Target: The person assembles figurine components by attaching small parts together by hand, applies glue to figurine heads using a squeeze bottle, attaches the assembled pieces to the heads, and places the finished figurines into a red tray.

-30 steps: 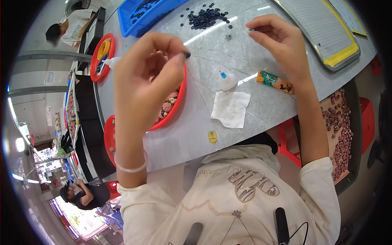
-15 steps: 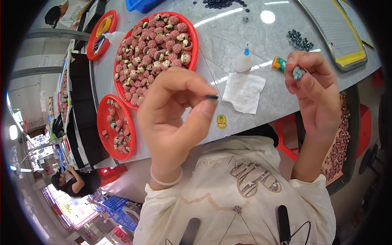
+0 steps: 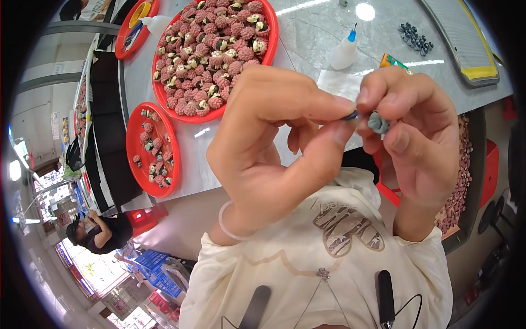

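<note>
Left hand (image 3: 246,137) pinches dark piece (image 3: 349,115), right hand (image 3: 430,129) pinches grey figure (image 3: 378,123); scant fingertip purchase could drop either

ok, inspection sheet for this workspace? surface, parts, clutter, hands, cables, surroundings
Surface: grey table, marble-patterned, glossy with light reflections.
Parts: small dark piece and small blue-grey piece, close together; contact unclear.
Clutter: large red tray of pink pieces, smaller red tray with fewer, blue-tipped white bottle upright, white sheet partly hidden, group of dark pieces.
Hands: bare; left hand pinches the dark piece, right hand grips the blue-grey one.
Cables: thin black cable in front of the shirt, lower edge; on the table, nothing seen.
Surroundings: another person at far left, blue crate nearby.
</note>
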Motion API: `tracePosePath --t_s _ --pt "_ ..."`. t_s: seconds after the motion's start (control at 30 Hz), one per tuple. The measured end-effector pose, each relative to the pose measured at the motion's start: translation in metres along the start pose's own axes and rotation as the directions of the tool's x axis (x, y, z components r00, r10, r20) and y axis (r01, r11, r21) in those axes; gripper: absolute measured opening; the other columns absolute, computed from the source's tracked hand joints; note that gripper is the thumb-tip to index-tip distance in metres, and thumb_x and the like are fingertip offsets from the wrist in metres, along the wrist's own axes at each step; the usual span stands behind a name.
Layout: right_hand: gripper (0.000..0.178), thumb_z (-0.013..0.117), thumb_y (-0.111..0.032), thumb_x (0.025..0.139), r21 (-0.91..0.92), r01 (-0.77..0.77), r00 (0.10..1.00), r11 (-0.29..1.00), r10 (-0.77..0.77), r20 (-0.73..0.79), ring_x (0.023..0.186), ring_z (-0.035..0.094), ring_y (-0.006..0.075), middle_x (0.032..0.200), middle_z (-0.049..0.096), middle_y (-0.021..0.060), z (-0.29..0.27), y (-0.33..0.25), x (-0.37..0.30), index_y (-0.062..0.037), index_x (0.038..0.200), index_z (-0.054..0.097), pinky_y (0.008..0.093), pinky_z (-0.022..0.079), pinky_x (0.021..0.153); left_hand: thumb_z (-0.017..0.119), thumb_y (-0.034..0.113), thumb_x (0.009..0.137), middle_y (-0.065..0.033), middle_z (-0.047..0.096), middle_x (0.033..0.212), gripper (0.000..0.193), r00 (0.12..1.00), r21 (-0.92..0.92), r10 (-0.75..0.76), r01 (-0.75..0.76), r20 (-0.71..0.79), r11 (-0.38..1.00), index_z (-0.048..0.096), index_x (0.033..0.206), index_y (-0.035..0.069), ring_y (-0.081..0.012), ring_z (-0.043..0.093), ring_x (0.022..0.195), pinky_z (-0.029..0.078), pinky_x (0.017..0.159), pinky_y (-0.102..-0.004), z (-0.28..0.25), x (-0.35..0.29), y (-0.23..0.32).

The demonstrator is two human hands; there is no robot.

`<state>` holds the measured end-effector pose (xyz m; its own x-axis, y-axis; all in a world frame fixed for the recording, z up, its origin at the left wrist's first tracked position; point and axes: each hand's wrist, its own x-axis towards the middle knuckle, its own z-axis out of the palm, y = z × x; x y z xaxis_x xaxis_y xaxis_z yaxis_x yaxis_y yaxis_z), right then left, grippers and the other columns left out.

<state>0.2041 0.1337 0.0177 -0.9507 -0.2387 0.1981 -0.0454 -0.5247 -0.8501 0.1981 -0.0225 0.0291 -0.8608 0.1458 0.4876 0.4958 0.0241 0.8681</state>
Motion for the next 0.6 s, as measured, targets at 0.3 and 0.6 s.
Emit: tracePosePath --t_s 0.3,0.6 --pt "0.018 0.057 -0.003 0.075 -0.018 0.008 0.998 1.0 -0.009 -0.069 0.076 0.055 0.0148 0.091 0.05 0.015 0.01 0.001 0.001 0.0027 0.089 0.048 0.0201 0.049 0.062 0.06 -0.004 0.065 -0.0088 0.049 0.078 0.018 0.989 0.145 0.145 -0.148 0.034 0.978 0.054 0.082 -0.001 -0.0134 0.045 0.071 0.035 0.064 -0.0214 -0.003 -0.003 -0.006" --pt "0.016 0.057 0.001 0.073 -0.163 0.115 0.986 0.98 -0.132 -0.099 0.08 0.054 0.0158 0.09 0.051 0.0155 0.013 0.001 0.0 0.0032 0.087 0.049 0.0215 0.049 0.065 0.058 0.007 0.073 -0.0112 0.049 0.081 0.018 0.997 -0.022 -0.031 0.032 0.071 0.999 0.053 0.086 -0.005 -0.01 0.045 0.06 0.035 0.048 -0.0175 -0.005 -0.007 -0.005"
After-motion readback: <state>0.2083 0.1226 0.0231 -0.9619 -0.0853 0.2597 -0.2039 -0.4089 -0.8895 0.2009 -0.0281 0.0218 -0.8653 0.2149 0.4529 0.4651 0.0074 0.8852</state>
